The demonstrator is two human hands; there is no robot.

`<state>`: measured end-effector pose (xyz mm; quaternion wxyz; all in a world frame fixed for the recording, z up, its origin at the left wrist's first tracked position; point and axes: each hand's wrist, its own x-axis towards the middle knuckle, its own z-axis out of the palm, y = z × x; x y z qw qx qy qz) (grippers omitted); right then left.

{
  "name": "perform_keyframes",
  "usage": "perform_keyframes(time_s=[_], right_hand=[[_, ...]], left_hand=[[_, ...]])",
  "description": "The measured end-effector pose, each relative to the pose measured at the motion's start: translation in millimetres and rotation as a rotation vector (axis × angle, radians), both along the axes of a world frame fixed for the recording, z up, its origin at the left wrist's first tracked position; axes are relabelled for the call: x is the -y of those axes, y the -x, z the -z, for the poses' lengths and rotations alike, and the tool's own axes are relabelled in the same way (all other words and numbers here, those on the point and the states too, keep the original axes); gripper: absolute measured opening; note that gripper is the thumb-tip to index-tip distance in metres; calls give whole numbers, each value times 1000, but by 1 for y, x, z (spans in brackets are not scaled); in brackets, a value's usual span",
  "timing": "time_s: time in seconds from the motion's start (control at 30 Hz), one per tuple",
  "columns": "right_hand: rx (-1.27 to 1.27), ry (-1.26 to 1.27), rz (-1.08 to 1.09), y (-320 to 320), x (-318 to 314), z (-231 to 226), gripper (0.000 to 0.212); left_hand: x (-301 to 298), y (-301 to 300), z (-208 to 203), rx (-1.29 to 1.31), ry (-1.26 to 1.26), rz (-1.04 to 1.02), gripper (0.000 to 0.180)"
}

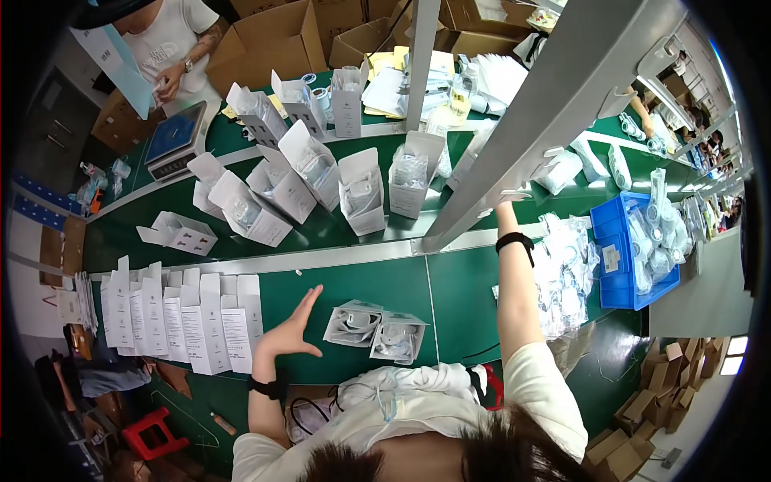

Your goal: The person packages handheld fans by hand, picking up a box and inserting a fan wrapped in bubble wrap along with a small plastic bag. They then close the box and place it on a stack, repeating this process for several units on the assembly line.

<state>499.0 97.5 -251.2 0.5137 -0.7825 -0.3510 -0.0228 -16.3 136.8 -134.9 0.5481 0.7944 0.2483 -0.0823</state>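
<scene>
Splaying wide and empty, the left hand is facing, from just left of them, two white boxes that are standing open-topped on the green table, showing clear-bagged pale contents, while a grey post is mostly hiding the right hand, grip not discernible.

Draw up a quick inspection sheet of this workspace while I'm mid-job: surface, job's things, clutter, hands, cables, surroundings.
Surface: green bench, crossed by a pale seam.
Job's things: two open white boxes, filled; upright white cartons in a row at left; bagged pieces piled beside a blue bin.
Clutter: small pale scrap near the metal rail.
Hands: left hand open, holding nothing; right hand mostly hidden behind the grey post, grip unclear.
Cables: thin dark cord near the bench's edge.
Surroundings: co-worker, cardboard boxes, red stool.
</scene>
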Motion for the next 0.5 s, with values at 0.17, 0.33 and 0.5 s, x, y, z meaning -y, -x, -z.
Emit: perform_keyframes(time_s=[0.17,0.33,0.5], right_hand=[[264,92,73,25,-4,16,64],[-535,-415,99,130,87,-46,37],[-452,-69,-705,248,190,-47,104]], left_hand=[[37,-34,21,381,126,-203,105],[40,-37,47,373,277,-471,92],[58,-67,37,425,-6,-378,84]])
